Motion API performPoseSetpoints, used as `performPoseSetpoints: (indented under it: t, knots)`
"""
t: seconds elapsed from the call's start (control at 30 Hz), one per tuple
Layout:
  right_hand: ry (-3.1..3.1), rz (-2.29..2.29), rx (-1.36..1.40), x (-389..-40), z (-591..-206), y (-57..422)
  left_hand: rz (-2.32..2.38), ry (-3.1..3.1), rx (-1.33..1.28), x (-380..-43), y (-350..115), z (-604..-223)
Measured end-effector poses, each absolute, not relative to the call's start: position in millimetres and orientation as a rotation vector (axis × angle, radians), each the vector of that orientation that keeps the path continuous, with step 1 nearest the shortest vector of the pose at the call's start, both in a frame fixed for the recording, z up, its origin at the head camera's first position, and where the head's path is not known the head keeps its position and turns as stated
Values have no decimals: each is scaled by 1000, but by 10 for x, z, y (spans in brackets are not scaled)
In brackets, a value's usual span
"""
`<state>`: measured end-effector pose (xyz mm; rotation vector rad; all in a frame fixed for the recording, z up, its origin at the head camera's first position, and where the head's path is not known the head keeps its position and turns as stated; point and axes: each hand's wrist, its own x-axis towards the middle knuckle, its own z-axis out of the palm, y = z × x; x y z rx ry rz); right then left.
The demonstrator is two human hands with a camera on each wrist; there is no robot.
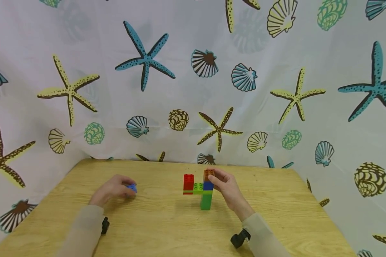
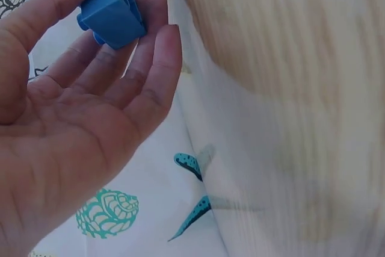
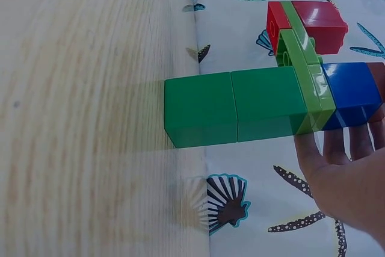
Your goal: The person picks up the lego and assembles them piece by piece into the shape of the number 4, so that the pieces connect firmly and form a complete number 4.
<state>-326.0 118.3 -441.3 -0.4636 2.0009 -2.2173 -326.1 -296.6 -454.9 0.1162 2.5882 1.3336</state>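
Note:
My left hand pinches a light blue toy building brick between thumb and fingertips, low over the left part of the table; its hollow underside shows in the left wrist view. Further right stands a building brick tower: two green bricks make the column, a flat lime green piece reaches out to the left, and a red brick sits on its far end. Above the column come a dark blue brick and a brown-orange brick. My right hand grips the tower's top from the right, thumb in front.
The wooden table carries the tower near its middle. Behind and at the sides hangs a white curtain printed with starfish and shells. Dark wrist cameras are strapped to both forearms.

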Motion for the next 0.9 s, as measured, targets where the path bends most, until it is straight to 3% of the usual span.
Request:
performPoseSetpoints:
  t: [0.9]
  knots:
    - [1996, -2226, -441, -3230, -4410, 1173, 1474, 2534, 207, -3207, -2441, -4457]
